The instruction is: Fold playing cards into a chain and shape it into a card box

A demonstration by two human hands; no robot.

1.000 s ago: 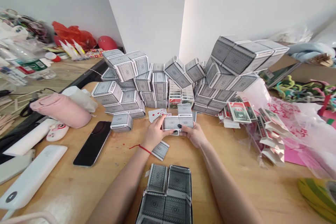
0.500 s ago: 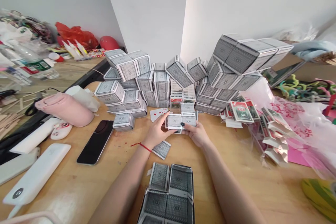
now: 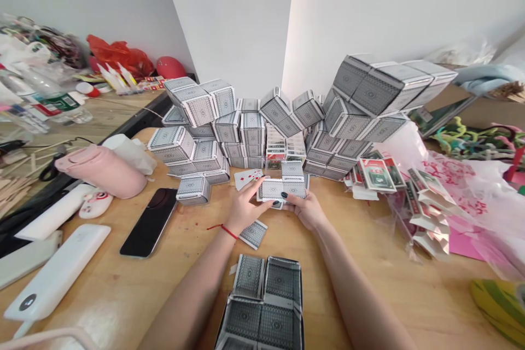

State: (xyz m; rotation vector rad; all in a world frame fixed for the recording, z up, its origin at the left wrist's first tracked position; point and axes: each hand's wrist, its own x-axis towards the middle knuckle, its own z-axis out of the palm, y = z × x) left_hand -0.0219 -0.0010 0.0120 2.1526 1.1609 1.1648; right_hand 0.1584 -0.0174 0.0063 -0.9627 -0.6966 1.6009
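Both my hands hold a small block made of grey-patterned playing cards (image 3: 281, 190) just above the wooden table (image 3: 164, 262). My left hand (image 3: 245, 209) grips its left side with the thumb on the front. My right hand (image 3: 305, 209) grips its right side, fingers wrapped under it. A single card (image 3: 252, 233) lies face down by my left wrist. A face-up card with red pips (image 3: 245, 178) lies just beyond my left hand. A larger folded card box (image 3: 262, 306) sits near me between my forearms.
A wall of stacked card cubes (image 3: 283, 120) runs across the back of the table. A black phone (image 3: 150, 222), a white power bank (image 3: 57, 273) and a pink pouch (image 3: 100, 170) lie left. Loose card packs (image 3: 377, 174) and plastic bags (image 3: 459, 186) lie right.
The view has shifted slightly. My hands have kept the card block in nearly the same spot, only adjusting the grip a little.
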